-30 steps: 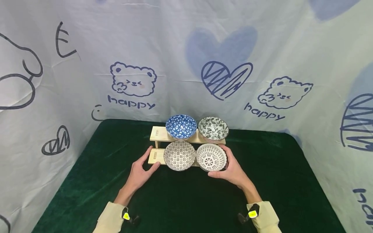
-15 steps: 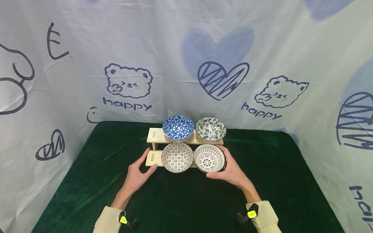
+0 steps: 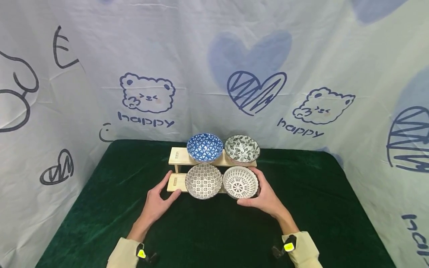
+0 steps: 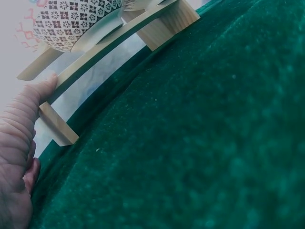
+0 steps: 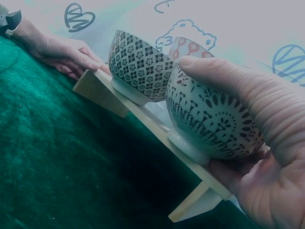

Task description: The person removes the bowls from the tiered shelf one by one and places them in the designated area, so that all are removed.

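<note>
A two-tier wooden rack (image 3: pixel 177 179) bears two bowls on each step. My left hand (image 3: pixel 158 203) grips the left end of its lower step, thumb at the front edge and index finger at the back corner. In the left wrist view the thumb (image 4: pixel 44 88) presses on the shelf's end. My right hand (image 3: pixel 268 197) holds the white bowl with dark petal marks (image 3: pixel 240 182) at the lower right, thumb at its front rim and fingers round its far side. In the right wrist view this bowl's foot sits on the shelf. Next to it is a grey-brown patterned bowl (image 3: pixel 203 181).
On the upper step stand a blue triangle-patterned bowl (image 3: pixel 205 147) and a green leaf-patterned bowl (image 3: pixel 242 148). Dark green velvet cloth (image 3: pixel 207 230) covers the table. A white printed curtain (image 3: pixel 201 56) hangs behind and at both sides.
The view has shifted slightly, so the rack and bowls sit a little further left and lower in it. Both hands keep their places on the rack and the white bowl.
</note>
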Motion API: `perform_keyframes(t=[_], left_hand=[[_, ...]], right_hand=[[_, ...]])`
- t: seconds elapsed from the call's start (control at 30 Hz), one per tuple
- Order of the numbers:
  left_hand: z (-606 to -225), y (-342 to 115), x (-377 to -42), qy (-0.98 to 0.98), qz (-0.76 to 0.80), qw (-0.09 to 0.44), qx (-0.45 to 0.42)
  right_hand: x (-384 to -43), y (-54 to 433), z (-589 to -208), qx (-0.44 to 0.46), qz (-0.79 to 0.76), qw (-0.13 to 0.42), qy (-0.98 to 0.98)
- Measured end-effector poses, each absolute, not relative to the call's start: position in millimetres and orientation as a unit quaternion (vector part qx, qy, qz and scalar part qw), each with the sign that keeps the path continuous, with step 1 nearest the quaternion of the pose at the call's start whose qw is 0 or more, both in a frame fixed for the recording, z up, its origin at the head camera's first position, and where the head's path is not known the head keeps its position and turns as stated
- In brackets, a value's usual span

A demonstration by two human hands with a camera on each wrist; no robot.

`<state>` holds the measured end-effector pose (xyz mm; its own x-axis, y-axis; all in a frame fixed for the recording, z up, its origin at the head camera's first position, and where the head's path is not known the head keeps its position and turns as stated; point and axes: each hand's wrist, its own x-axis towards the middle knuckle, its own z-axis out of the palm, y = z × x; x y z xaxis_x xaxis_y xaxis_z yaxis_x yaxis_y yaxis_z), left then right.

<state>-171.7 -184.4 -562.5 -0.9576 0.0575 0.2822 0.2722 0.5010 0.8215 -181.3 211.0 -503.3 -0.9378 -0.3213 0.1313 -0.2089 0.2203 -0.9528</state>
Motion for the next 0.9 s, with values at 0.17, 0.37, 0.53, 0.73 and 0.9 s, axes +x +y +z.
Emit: perform_keyframes(t=[0.17, 0.37, 0.53, 0.73, 0.9], left_hand=[[-563.7, -186.3, -172.3, -0.857, -0.491, 0.120, -0.097], [-566.1, -185.5, -173.3, -0.860, -0.487, 0.112, -0.099], [-565.0, -184.0, -173.3, -0.862, -0.486, 0.110, -0.098], [-563.9, -182.8, -172.0, -0.862, -0.486, 0.106, -0.097], [-563.8, -182.5, -170.7, -0.856, -0.497, 0.106, -0.093]], right_hand=[[-181.9, 208.3, -503.7, -0.176, -0.614, 0.047, 0.768], [-179.5, 209.7, -503.8, -0.172, -0.616, 0.043, 0.768], [-179.0, 211.7, -503.5, -0.174, -0.607, 0.038, 0.775], [-179.3, 212.1, -502.9, -0.176, -0.606, 0.039, 0.775], [-180.0, 212.4, -504.2, -0.179, -0.608, 0.035, 0.772]])
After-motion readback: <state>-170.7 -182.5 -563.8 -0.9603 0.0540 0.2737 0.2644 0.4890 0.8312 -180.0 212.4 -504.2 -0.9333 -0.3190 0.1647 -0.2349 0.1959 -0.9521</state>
